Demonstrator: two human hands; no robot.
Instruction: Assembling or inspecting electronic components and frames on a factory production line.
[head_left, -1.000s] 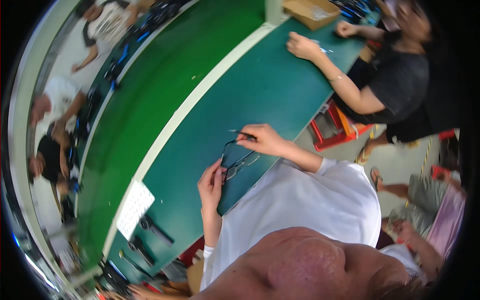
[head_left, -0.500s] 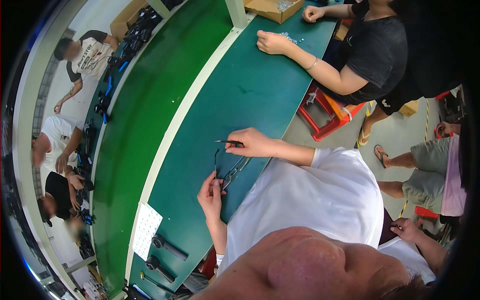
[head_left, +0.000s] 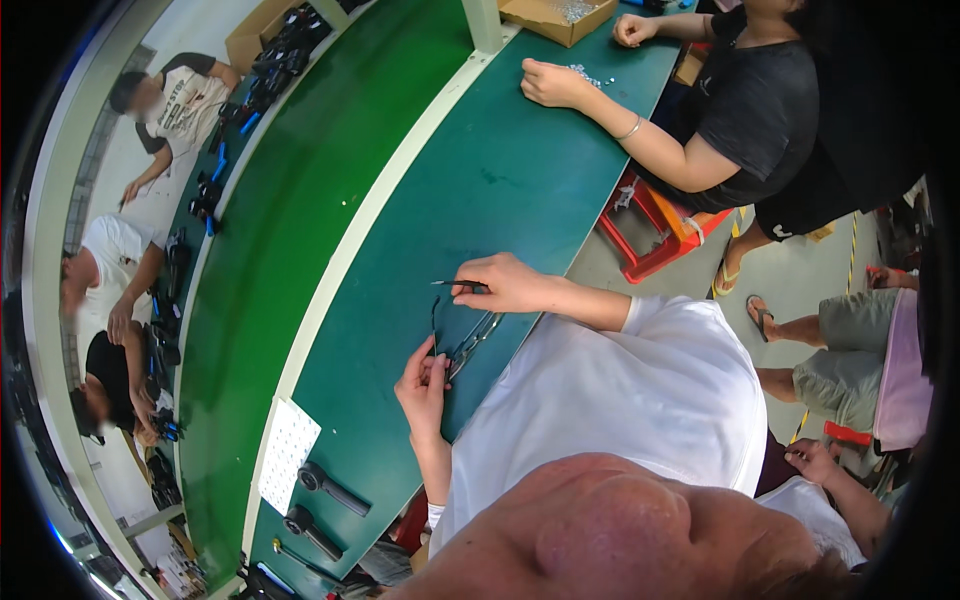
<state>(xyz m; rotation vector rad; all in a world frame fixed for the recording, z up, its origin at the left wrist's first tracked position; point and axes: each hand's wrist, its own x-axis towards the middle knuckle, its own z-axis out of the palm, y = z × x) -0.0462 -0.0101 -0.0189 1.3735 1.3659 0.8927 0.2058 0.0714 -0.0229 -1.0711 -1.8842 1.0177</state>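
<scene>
The left hand (head_left: 422, 380) is pinching the eyeglasses (head_left: 468, 349), their frame slanting forward-right from its fingers, one temple (head_left: 434, 318) pointing ahead; beyond, rightward, the right hand (head_left: 503, 284) is gripping a slim dark tool (head_left: 461, 283), tip hovering near that temple's end.

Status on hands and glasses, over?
Left hand: holding glasses. Right hand: holding slim dark tool, tip near temple end. Two black handled tools lie aside, left.
</scene>
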